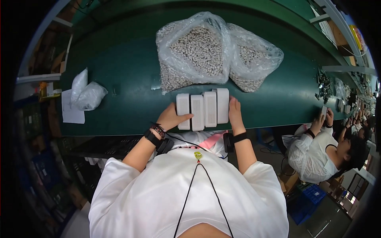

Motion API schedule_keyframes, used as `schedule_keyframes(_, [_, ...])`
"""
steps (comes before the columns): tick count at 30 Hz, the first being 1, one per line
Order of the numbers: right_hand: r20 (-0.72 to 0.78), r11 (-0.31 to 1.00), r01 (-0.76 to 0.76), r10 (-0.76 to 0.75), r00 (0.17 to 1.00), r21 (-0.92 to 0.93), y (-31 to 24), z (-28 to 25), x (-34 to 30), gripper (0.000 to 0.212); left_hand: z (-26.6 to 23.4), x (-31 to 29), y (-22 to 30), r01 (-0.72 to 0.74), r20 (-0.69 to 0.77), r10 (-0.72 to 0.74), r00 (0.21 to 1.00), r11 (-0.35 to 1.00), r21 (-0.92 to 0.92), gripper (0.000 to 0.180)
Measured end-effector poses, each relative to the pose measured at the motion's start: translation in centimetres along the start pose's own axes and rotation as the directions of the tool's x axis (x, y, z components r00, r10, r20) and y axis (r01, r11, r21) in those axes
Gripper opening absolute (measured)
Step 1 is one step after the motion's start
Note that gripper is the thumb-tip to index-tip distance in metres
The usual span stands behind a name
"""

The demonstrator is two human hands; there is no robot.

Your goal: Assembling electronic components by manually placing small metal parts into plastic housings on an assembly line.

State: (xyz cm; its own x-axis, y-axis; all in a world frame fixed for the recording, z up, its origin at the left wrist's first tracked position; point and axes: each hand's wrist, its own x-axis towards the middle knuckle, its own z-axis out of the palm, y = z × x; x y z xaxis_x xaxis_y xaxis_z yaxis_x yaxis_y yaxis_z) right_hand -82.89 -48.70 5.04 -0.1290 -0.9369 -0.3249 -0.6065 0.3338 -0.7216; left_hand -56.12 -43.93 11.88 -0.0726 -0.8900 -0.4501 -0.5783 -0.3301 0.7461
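Observation:
A row of several white plastic housings (197, 113) with small vent holes stands side by side near the bench's front edge. My left hand (174, 116) grips the row's left end, its thumb laid across the top of the leftmost housing. Against the outer side of the taller right-end housing (223, 106) presses my right hand (235, 115), so the row is clasped between both hands. The undersides of the housings and some of my fingertips are hidden.
Just beyond the housings, a large clear bag of small beige pieces (198, 51) lies beside a smaller bag (252, 59) on the green bench (131, 79). Crumpled plastic bags (90, 95) and a white sheet (73, 115) lie left. A co-worker (317, 154) sits at right, near dark parts (324, 87).

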Motion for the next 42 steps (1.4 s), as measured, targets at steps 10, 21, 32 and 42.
schedule_keyframes(10, [0.033, 0.943, -0.059, 0.051, 0.998, 0.327, -1.1, -5.2, -2.3, 0.051, -5.0, -5.2, -11.3, 0.263, -0.329, -0.342, 0.880, 0.929, -0.261, 0.035])
schedule_keyframes(21, [-0.213, 0.917, 0.257, -0.329, 0.920, -0.306, -5.9, -5.7, -4.0, 0.029, -5.9, -5.0, -9.2, 0.147, -0.765, 0.127, 0.632, 0.949, 0.279, 0.040])
schedule_keyframes(32, [0.237, 0.978, 0.167, -0.133, 0.962, -0.128, -8.5, -0.2, -5.7, 0.028, 0.0, 0.9, 3.6, -0.017, 0.094, 0.007, 0.996, 0.995, 0.100, 0.080])
schedule_keyframes(42, [0.173, 0.803, 0.266, -0.204, 0.964, -0.533, -9.1, 1.4, -4.4, 0.025, -2.9, -0.6, 2.8, -0.442, 0.209, 0.391, 0.896, 0.758, 0.479, 0.053])
